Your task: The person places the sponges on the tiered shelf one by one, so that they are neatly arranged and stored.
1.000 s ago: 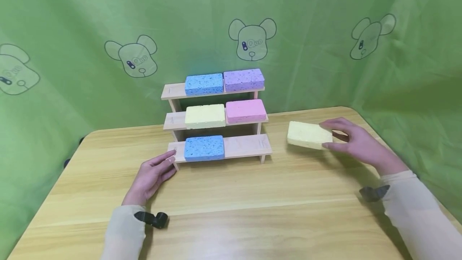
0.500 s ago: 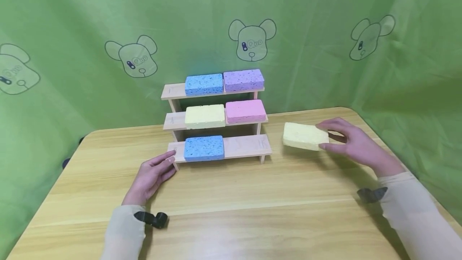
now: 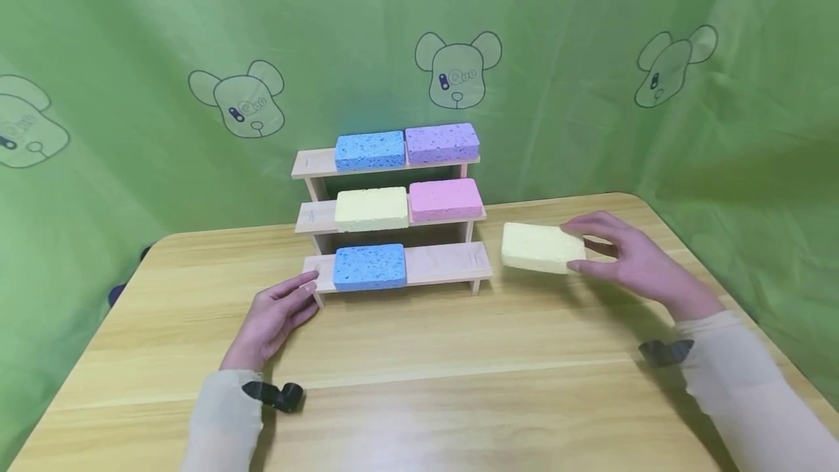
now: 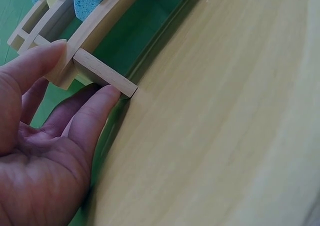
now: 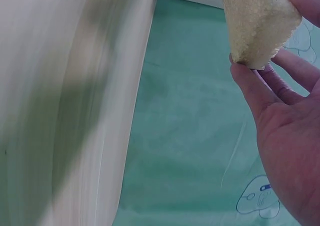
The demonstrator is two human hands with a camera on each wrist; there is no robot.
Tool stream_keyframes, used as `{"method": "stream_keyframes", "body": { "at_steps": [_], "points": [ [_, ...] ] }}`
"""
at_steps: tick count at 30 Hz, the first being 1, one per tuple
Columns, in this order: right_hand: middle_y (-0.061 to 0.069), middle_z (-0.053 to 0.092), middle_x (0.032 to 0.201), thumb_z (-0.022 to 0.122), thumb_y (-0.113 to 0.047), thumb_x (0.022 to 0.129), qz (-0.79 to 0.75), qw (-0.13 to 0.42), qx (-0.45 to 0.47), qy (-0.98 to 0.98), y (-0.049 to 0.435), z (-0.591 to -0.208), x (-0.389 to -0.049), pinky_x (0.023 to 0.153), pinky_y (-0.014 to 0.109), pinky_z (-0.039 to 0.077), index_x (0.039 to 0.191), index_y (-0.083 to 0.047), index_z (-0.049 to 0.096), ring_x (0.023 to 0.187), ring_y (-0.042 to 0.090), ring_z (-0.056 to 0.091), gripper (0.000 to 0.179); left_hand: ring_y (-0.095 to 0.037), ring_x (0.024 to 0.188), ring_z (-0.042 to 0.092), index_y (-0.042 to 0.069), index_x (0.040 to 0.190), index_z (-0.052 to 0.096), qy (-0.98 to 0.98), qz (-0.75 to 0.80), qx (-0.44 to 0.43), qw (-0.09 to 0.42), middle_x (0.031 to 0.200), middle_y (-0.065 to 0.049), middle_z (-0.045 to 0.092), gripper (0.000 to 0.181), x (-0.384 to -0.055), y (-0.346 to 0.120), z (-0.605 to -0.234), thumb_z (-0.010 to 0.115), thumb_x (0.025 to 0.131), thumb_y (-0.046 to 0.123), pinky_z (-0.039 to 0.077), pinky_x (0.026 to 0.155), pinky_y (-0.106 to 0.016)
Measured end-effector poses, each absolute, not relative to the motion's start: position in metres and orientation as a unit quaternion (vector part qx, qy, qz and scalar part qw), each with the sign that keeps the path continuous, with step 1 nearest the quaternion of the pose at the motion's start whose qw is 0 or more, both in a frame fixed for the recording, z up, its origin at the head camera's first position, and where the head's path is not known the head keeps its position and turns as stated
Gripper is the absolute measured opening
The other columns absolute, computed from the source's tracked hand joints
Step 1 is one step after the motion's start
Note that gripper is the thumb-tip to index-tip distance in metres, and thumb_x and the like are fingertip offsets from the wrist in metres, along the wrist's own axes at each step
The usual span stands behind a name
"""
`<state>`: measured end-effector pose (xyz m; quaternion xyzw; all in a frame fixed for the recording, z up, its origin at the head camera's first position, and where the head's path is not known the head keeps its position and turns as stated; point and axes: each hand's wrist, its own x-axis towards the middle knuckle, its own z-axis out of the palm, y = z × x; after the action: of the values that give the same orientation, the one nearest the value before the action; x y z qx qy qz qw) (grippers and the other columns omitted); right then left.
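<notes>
My right hand [image 3: 629, 261] pinches a pale yellow sponge [image 3: 540, 248] by its right end, holding it above the table just right of the rack. The right wrist view shows the thumb and fingers on that sponge [image 5: 257, 23]. My left hand [image 3: 278, 319] grips the left end of the bottom step of a three-step wooden rack [image 3: 448, 264], thumb on top. In the left wrist view fingers touch the rack's leg [image 4: 105, 73]. A blue sponge [image 3: 370, 266] lies on the bottom step, with bare wood to its right.
On the middle step sit another yellow sponge [image 3: 371, 208] and a pink sponge [image 3: 446, 199]. The top step carries a second blue sponge [image 3: 370, 150] and a purple sponge [image 3: 442, 143]. The rack stands on a wooden table [image 3: 426, 363] before a green curtain [image 3: 544, 122].
My right hand has moved left with the yellow sponge, bringing it nearer the rack's right end. The left hand keeps its grip, and the sponges on the rack stay put.
</notes>
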<state>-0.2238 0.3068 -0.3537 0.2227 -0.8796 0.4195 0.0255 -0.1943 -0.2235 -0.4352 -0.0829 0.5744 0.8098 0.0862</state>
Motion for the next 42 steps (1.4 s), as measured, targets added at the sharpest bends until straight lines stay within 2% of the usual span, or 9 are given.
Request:
{"method": "stream_keyframes", "body": {
  "at_steps": [6,11,18,20,25,30,37,42],
  "points": [
    [0.009,0.052,0.132,0.080,-0.006,0.083,0.413,0.026,0.236,-0.879,0.299,-0.353,-0.225,0.100,0.010,0.040,0.133,-0.001,0.057,0.119,0.007,0.047,0.055,-0.019,0.113,0.061,0.004,0.127,0.064,0.577,0.808,-0.081,0.088,0.150,-0.013,0.041,0.034,-0.195,-0.222,-0.436,0.067,0.093,0.005,0.050,0.100,-0.036],
    [0.007,0.053,0.131,0.080,-0.008,0.082,0.411,0.020,0.249,-0.877,0.288,-0.353,-0.224,0.102,0.015,0.040,0.131,-0.002,0.059,0.119,0.013,0.048,0.054,-0.019,0.112,0.062,0.005,0.127,0.064,0.581,0.805,-0.083,0.085,0.150,-0.014,0.040,0.033,-0.195,-0.223,-0.436,0.066,0.094,0.005,0.051,0.099,-0.035],
    [0.010,0.052,0.132,0.080,-0.011,0.084,0.404,0.005,0.267,-0.875,0.275,-0.356,-0.226,0.106,0.044,0.042,0.133,0.000,0.057,0.123,0.027,0.047,0.055,-0.018,0.112,0.062,0.008,0.123,0.067,0.579,0.807,-0.083,0.087,0.150,-0.014,0.041,0.030,-0.195,-0.224,-0.435,0.067,0.093,0.005,0.051,0.099,-0.035],
    [0.010,0.052,0.132,0.080,-0.010,0.084,0.405,0.003,0.267,-0.874,0.273,-0.356,-0.226,0.106,0.047,0.041,0.133,0.000,0.056,0.124,0.028,0.047,0.056,-0.019,0.112,0.062,0.007,0.124,0.066,0.578,0.807,-0.083,0.090,0.150,-0.014,0.041,0.032,-0.195,-0.223,-0.435,0.067,0.093,0.005,0.051,0.099,-0.036],
    [0.008,0.054,0.131,0.081,-0.009,0.082,0.410,0.006,0.265,-0.873,0.270,-0.355,-0.227,0.106,0.044,0.041,0.132,-0.002,0.058,0.123,0.025,0.048,0.055,-0.019,0.112,0.062,0.005,0.127,0.063,0.579,0.807,-0.079,0.090,0.150,-0.014,0.040,0.035,-0.194,-0.223,-0.434,0.068,0.093,0.005,0.051,0.100,-0.036],
    [0.010,0.053,0.131,0.080,-0.008,0.083,0.418,0.005,0.279,-0.865,0.265,-0.355,-0.228,0.106,0.040,0.042,0.131,0.000,0.058,0.123,0.027,0.048,0.054,-0.018,0.113,0.061,0.007,0.123,0.067,0.580,0.806,-0.080,0.085,0.150,-0.014,0.041,0.030,-0.193,-0.223,-0.434,0.067,0.094,0.005,0.051,0.099,-0.036],
    [0.006,0.054,0.130,0.081,-0.008,0.082,0.430,0.005,0.279,-0.858,0.258,-0.358,-0.231,0.105,0.033,0.043,0.129,-0.002,0.060,0.121,0.021,0.050,0.052,-0.018,0.113,0.061,0.009,0.122,0.068,0.581,0.806,-0.078,0.085,0.149,-0.014,0.042,0.028,-0.193,-0.224,-0.435,0.066,0.094,0.005,0.051,0.100,-0.036],
    [0.009,0.054,0.130,0.081,-0.007,0.082,0.447,0.001,0.297,-0.844,0.252,-0.357,-0.232,0.105,0.034,0.043,0.129,0.000,0.060,0.121,0.025,0.050,0.052,-0.018,0.113,0.061,0.008,0.123,0.067,0.581,0.806,-0.076,0.089,0.150,-0.013,0.041,0.030,-0.194,-0.225,-0.435,0.067,0.093,0.006,0.051,0.100,-0.036]
  ]
}}
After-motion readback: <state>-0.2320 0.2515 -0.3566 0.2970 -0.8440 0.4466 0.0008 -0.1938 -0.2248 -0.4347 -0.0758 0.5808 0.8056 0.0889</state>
